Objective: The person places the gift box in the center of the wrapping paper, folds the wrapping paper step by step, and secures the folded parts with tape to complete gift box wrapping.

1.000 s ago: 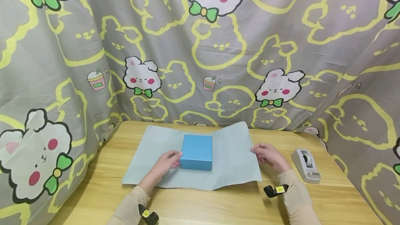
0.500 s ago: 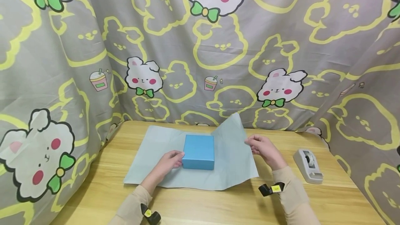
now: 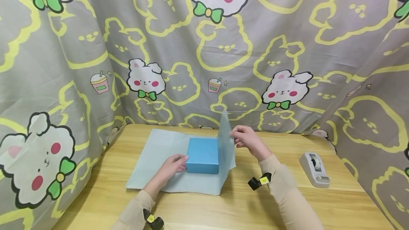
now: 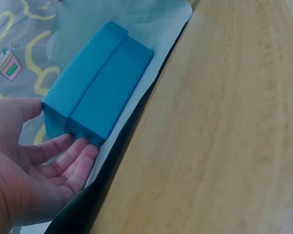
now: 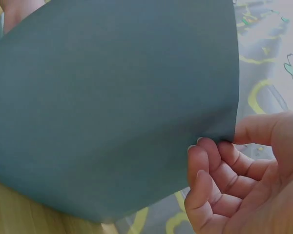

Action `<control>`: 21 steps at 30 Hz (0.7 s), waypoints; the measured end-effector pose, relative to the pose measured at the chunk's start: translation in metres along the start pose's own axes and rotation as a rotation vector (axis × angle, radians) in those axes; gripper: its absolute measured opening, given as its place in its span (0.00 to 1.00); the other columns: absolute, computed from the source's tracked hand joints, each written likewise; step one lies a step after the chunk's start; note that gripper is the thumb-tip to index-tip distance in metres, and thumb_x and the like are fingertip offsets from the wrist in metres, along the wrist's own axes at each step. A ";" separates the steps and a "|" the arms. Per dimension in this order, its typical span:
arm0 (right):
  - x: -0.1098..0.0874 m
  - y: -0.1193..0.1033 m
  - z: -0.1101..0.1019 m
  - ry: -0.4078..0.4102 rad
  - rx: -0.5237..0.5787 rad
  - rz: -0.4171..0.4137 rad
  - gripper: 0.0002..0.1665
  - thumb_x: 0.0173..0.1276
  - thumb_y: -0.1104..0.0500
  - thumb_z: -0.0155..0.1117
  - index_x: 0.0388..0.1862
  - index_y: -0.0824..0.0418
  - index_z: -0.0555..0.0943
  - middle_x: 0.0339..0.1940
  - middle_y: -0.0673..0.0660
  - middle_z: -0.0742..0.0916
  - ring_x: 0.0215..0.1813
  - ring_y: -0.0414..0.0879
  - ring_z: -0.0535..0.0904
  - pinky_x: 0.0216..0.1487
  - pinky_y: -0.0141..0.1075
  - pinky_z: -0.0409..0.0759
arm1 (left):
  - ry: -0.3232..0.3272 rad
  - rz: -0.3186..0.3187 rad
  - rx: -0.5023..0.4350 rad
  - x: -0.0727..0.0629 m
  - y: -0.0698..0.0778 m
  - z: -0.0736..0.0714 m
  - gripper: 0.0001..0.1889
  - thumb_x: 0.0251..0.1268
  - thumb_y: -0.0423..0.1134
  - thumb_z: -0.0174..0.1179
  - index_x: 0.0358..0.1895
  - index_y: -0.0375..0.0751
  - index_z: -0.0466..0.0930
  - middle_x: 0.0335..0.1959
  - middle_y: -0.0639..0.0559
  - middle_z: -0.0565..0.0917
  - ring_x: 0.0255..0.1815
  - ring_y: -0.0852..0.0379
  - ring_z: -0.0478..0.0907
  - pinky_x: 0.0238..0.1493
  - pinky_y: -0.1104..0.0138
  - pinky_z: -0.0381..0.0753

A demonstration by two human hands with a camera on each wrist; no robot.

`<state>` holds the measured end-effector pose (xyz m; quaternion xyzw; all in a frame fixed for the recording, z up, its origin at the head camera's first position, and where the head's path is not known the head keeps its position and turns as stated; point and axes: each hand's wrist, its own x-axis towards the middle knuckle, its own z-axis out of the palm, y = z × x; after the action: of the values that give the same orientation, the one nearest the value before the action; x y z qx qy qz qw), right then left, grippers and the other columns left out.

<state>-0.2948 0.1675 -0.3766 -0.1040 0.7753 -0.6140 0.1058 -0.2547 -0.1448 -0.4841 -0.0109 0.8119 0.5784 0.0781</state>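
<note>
A blue lidded box [image 3: 202, 154] sits on a sheet of pale grey-blue wrapping paper [image 3: 156, 155]. My left hand [image 3: 172, 168] holds the box at its left end. In the left wrist view the thumb is at an upper corner of the blue box [image 4: 105, 83], and bent fingers [image 4: 78, 165] touch the lower part of that end. My right hand [image 3: 250, 139] pinches the right edge of the paper, which stands nearly upright along the box's right side. In the right wrist view, the raised paper [image 5: 112, 107] fills much of the picture, its edge between thumb and fingers.
A grey-white tape dispenser [image 3: 314, 169] with a roll in it stands on the wooden table [image 3: 191, 212] at the right. A patterned grey curtain [image 3: 179, 45] hangs behind and on both sides of the table.
My right hand has moved left and up with the paper's right edge, swinging that side from nearly flat to upright beside the box. The left hand stays at the box.
</note>
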 end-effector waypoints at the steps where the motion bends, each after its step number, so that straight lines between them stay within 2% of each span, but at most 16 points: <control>1: 0.002 -0.001 0.004 -0.007 0.006 -0.001 0.09 0.72 0.58 0.57 0.32 0.62 0.75 0.29 0.51 0.78 0.31 0.44 0.75 0.32 0.33 0.78 | 0.004 -0.001 0.002 -0.001 0.000 0.000 0.29 0.68 0.55 0.56 0.57 0.30 0.76 0.40 0.43 0.85 0.39 0.56 0.82 0.47 0.61 0.83; 15: 0.022 -0.014 0.047 -0.047 0.064 -0.019 0.10 0.71 0.60 0.57 0.36 0.68 0.75 0.26 0.54 0.81 0.28 0.43 0.80 0.33 0.36 0.83 | -0.003 -0.019 -0.034 0.003 -0.001 -0.002 0.29 0.68 0.54 0.57 0.58 0.31 0.75 0.40 0.43 0.84 0.39 0.56 0.82 0.47 0.62 0.83; 18: 0.025 -0.015 0.054 -0.056 0.066 -0.020 0.09 0.71 0.60 0.56 0.36 0.67 0.75 0.26 0.53 0.81 0.27 0.43 0.79 0.32 0.35 0.82 | -0.005 -0.021 -0.052 0.004 0.001 -0.002 0.27 0.69 0.52 0.57 0.59 0.31 0.74 0.42 0.42 0.84 0.40 0.55 0.82 0.46 0.62 0.84; 21: 0.027 -0.014 0.061 -0.055 0.066 -0.013 0.07 0.70 0.61 0.56 0.35 0.65 0.75 0.25 0.53 0.81 0.27 0.42 0.78 0.32 0.33 0.81 | 0.029 -0.006 -0.040 0.007 0.010 -0.004 0.25 0.70 0.51 0.56 0.60 0.35 0.74 0.47 0.41 0.83 0.43 0.53 0.81 0.47 0.60 0.83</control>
<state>-0.3025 0.1001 -0.3770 -0.1225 0.7508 -0.6367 0.1262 -0.2633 -0.1444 -0.4744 -0.0233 0.8012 0.5940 0.0681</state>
